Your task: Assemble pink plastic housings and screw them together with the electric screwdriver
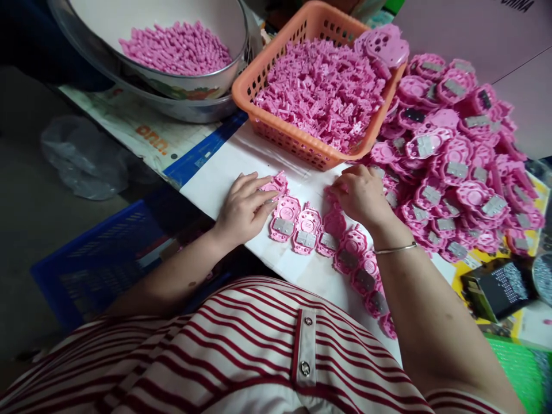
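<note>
A row of pink plastic casing halves with grey metal plates curves across the white board, with one casing (pixel 306 230) near its middle. My left hand (pixel 244 208) lies at the left end of this row, fingers stretched out and touching the leftmost pink casing (pixel 276 184), which it partly covers. My right hand (pixel 363 192) is closed, its fingertips bent down just above the upper end of another casing (pixel 333 224). Whatever is between those fingertips is too hidden to make out.
Behind the row stands an orange basket (pixel 297 146) of small pink parts. A bowl (pixel 190 83) of pink pieces is at back left. Many pink casings (pixel 457 167) are heaped at right, near a dark box (pixel 495 290) of small metal bits. A blue crate (pixel 95 259) sits lower left.
</note>
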The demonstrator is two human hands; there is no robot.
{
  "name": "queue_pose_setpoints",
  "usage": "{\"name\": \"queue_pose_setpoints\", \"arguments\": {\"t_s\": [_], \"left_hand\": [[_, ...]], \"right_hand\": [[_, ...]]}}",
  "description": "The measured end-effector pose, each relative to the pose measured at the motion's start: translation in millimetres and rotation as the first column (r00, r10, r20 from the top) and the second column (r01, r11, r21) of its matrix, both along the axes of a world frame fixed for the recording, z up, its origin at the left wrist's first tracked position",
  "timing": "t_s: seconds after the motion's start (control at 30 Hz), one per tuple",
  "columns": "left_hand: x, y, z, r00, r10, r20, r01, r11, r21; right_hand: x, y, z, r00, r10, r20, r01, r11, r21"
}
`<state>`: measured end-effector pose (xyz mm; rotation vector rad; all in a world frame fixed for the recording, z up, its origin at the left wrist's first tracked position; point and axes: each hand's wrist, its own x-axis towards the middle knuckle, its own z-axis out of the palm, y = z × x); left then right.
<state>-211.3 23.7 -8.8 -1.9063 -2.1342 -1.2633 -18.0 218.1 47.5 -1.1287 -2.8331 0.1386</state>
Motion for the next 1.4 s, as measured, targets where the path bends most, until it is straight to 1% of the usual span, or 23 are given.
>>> {"name": "queue_pose_setpoints", "arguments": {"t_s": [0.07,0.1,0.13,0.17,0.2,0.23,0.27,0.3,0.33,0.37,0.4,0.47,0.5,0.53,0.57,0.63,0.67,0.73,0.8,0.97,1.13,1.27,1.4], "left_hand": [[4.6,-4.4,5.0,0.999,0.024,0.021,-0.025,0.999,0.044],[8.3,-6.8,8.4,0.998,0.022,0.062,-0.026,0.998,0.062],[12.6,-9.0,12.1,0.990,0.008,0.140,-0.018,0.998,0.067],[17.3,-10.7,16.1,0.967,-0.012,0.253,-0.003,0.998,0.061],[22.0,-12.0,20.0,0.920,-0.034,0.390,0.020,0.999,0.040],[26.2,-12.6,23.5,0.852,-0.051,0.521,0.049,0.999,0.017],[29.6,-12.9,26.4,0.779,-0.058,0.625,0.073,0.997,0.002],[32.1,-12.7,28.6,0.716,-0.061,0.696,0.092,0.996,-0.008],[33.6,-12.5,30.0,0.674,-0.061,0.737,0.097,0.995,-0.007],[34.4,-12.2,30.5,0.652,-0.057,0.756,0.091,0.996,-0.003],[34.7,-12.0,30.2,0.646,-0.052,0.762,0.080,0.997,0.000],[34.5,-12.4,28.1,0.672,-0.044,0.739,0.057,0.998,0.007],[34.4,-13.0,26.7,0.710,-0.041,0.703,0.038,0.999,0.019],[34.4,-14.1,25.2,0.766,-0.039,0.642,0.018,0.999,0.039],[34.3,-15.4,23.8,0.835,-0.041,0.549,0.008,0.998,0.061],[34.3,-18.7,21.1,0.955,-0.043,0.293,0.025,0.998,0.065],[34.2,-20.4,19.8,0.986,-0.049,0.158,0.044,0.998,0.036],[34.1,-23.2,17.1,0.996,-0.077,-0.041,0.074,0.995,-0.062],[33.8,-24.6,14.2,0.988,-0.096,-0.123,0.080,0.989,-0.124],[30.4,-23.5,8.8,0.988,-0.104,-0.118,0.089,0.988,-0.125],[22.1,-21.4,9.0,0.983,-0.153,-0.104,0.137,0.979,-0.149],[18.2,-20.6,9.1,0.983,-0.171,-0.068,0.159,0.975,-0.155],[17.0,-19.9,8.6,0.983,-0.174,-0.060,0.162,0.973,-0.161]], "right_hand": [[-2.3,-17.5,10.5,0.996,-0.009,-0.091,0.010,1.000,0.012],[-4.2,-30.2,16.3,0.990,0.008,-0.143,-0.006,1.000,0.010],[-6.2,-45.0,21.5,0.978,0.056,-0.199,-0.060,0.998,-0.014],[-8.1,-60.6,25.6,0.958,0.103,-0.266,-0.117,0.993,-0.035],[-9.6,-76.1,28.2,0.936,0.177,-0.305,-0.200,0.979,-0.048],[-10.5,-90.3,29.3,0.911,0.266,-0.314,-0.298,0.953,-0.055],[-10.9,-102.2,28.8,0.879,0.340,-0.334,-0.380,0.923,-0.058],[-11.0,-111.3,27.1,0.851,0.371,-0.372,-0.426,0.901,-0.077],[-10.8,-117.5,24.8,0.835,0.355,-0.422,-0.436,0.893,-0.112],[-10.6,-120.9,22.2,0.830,0.293,-0.476,-0.412,0.896,-0.167],[-10.3,-122.0,19.9,0.832,0.201,-0.516,-0.368,0.897,-0.244],[-9.8,-119.6,16.6,0.848,0.017,-0.529,-0.277,0.866,-0.416],[-9.3,-117.0,15.5,0.857,-0.048,-0.512,-0.241,0.843,-0.481],[-8.6,-114.0,14.5,0.864,-0.094,-0.494,-0.208,0.828,-0.521],[-7.6,-110.5,13.4,0.868,-0.125,-0.481,-0.175,0.829,-0.531],[-5.2,-102.8,10.7,0.867,-0.154,-0.474,-0.098,0.880,-0.465],[-4.0,-98.8,9.1,0.871,-0.150,-0.468,-0.067,0.908,-0.414],[-2.6,-91.0,5.7,0.889,-0.118,-0.441,-0.040,0.942,-0.334],[-3.2,-84.9,2.8,0.905,-0.073,-0.419,-0.061,0.953,-0.297],[-11.7,-79.2,-4.5,0.898,0.029,-0.439,-0.158,0.953,-0.259],[-19.7,-81.9,-10.7,0.896,0.051,-0.441,-0.162,0.962,-0.220],[-22.7,-84.7,-13.5,0.943,0.125,-0.309,-0.163,0.981,-0.101],[-25.0,-85.9,-15.2,0.968,0.191,-0.165,-0.196,0.980,-0.017]]}}
